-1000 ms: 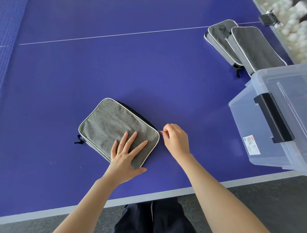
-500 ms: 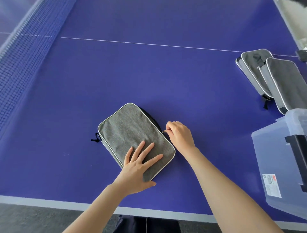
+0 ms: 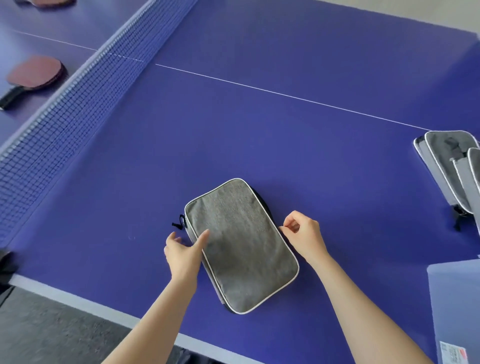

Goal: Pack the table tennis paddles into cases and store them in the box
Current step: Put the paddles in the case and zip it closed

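Note:
A grey fabric paddle case with white piping lies flat on the blue table near the front edge. My left hand holds its left edge, thumb on top and fingers curled beside the seam by a black loop. My right hand is at the case's right edge, thumb and forefinger pinched on the small zipper pull. Two more grey cases lie stacked at the far right. A corner of the clear plastic box shows at the lower right. A red paddle lies beyond the net.
The net runs diagonally across the left side. A second red paddle is partly cut off at the top left. The table's white front edge runs below my forearms, with grey floor beneath.
My left hand has lifted off the top of the case and shifted to its left edge. My right hand stays pinched at the right edge. The view has swung left, bringing the net and paddles in.

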Demonstrator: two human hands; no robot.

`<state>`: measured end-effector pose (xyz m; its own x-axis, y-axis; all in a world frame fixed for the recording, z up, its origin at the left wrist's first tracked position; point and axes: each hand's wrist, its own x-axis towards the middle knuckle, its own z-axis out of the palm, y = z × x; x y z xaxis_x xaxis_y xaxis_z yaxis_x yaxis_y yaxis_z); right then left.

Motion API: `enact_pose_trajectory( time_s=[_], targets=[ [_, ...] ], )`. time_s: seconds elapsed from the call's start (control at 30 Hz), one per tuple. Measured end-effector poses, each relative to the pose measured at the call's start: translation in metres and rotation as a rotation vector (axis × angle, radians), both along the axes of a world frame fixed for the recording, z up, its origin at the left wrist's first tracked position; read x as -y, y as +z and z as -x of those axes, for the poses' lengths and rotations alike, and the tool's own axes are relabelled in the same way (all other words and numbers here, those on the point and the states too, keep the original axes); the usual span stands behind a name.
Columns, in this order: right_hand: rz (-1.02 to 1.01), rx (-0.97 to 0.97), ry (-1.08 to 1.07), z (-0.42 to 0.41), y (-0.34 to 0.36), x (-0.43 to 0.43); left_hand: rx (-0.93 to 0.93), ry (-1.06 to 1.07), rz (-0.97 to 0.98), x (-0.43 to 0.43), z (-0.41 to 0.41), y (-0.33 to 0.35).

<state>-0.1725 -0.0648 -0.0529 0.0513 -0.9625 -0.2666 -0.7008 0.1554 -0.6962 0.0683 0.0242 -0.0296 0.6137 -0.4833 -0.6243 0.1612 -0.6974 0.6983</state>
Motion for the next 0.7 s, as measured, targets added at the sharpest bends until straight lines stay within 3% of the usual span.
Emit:
enact_pose_trajectory(
  time_s=[0.1,0.27,0.5,0.7],
  targets=[
    [-0.045,0.025,-0.031,-0.003,0.004,0.003,-0.223,0.127,-0.044,0.019,-0.005,-0.002],
    [-0.209,0.116,-0.154,-0.004,0.008,0.008,-0.363,0.182,-0.05,0.033,-0.015,-0.005],
    [-0.441,0.05,-0.125,-0.001,0.013,0.014,-0.391,0.185,0.097,0.033,-0.012,-0.003],
    [-0.471,0.057,-0.16,0.002,0.026,0.01,-0.396,0.113,0.204,0.031,-0.007,0.011]
  ],
)
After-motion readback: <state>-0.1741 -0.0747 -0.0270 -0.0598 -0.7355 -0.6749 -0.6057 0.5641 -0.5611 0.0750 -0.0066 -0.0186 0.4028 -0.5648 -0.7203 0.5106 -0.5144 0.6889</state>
